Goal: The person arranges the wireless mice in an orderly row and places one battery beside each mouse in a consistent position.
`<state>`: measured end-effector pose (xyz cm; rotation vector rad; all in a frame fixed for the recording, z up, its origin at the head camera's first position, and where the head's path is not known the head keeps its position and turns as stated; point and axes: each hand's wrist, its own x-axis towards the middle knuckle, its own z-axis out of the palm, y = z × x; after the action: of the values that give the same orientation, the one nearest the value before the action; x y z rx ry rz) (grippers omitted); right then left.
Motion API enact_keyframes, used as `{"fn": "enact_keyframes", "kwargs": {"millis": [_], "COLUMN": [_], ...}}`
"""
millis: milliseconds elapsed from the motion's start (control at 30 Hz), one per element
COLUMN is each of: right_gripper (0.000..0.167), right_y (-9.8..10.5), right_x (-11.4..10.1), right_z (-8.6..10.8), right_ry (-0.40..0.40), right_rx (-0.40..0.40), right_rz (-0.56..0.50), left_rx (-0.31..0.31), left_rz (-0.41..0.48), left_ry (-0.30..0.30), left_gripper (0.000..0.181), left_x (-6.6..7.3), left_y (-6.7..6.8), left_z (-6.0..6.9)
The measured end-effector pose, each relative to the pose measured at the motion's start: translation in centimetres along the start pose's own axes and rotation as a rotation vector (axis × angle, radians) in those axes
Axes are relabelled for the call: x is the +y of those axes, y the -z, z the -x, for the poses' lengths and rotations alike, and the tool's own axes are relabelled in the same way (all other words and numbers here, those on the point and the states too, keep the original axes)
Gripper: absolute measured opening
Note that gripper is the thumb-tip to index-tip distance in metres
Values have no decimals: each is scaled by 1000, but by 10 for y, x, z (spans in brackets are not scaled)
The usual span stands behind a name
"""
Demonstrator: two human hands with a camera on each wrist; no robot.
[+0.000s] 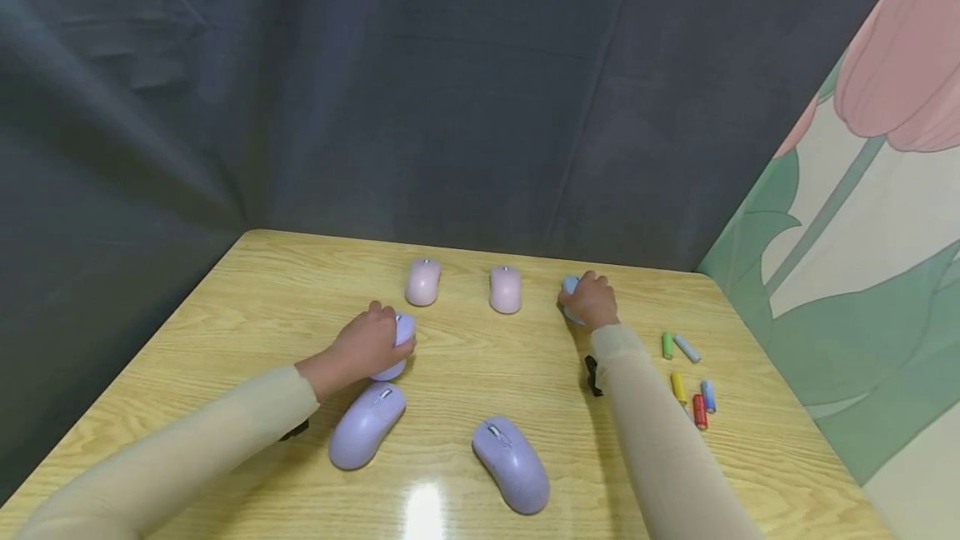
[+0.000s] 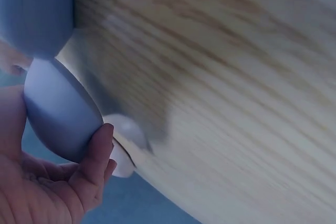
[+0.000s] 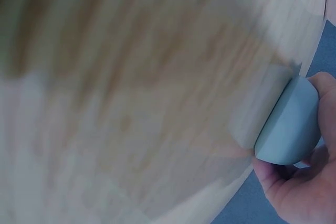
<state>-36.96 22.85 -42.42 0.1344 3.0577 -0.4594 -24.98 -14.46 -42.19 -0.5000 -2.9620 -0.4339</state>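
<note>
My left hand [image 1: 367,342] grips a lavender computer mouse [image 1: 401,332] by its sides, left of the table's middle. The left wrist view shows thumb and fingers on either side of that mouse [image 2: 60,111]. Just below it lies a larger purple mouse [image 1: 367,425]. Toward the back right, my right hand [image 1: 591,301] holds a light blue mouse [image 1: 572,283], most of it hidden by the hand in the head view. From the right wrist, the blue mouse [image 3: 291,124] appears pinched between thumb and fingers, against the tabletop or very close to it.
Two pale pink mice, one left [image 1: 423,282] and one right [image 1: 506,289], stand along the back. A purple mouse [image 1: 512,465] lies at front centre. Several small batteries, among them a green battery [image 1: 667,345] and a red battery [image 1: 700,412], lie on the right of the wooden table [image 1: 450,390].
</note>
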Motion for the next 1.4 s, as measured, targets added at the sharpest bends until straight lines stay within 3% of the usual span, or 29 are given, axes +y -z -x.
{"fn": "enact_keyframes", "kwargs": {"millis": [333,633,967,1400], "right_gripper": [70,71,69,68], "right_y": [-5,-5,-2,0], "right_x": [-2,-4,-5,0], "right_z": [-4,-4,0,-3], "right_ry": [0,-1,-10,-12], "right_rx": [-2,-8,-6,-14], "right_rz": [-1,19,5,5], "left_rx": [-26,-58,-39,-74], "left_rz": [1,-30,-48,-12], "left_ry": [8,1,-23,45], "left_gripper": [55,51,47,49], "left_x": [6,15,21,26], "left_y": [-16,-14,-16,-18], "left_z": [-11,-16,-23,-32]}}
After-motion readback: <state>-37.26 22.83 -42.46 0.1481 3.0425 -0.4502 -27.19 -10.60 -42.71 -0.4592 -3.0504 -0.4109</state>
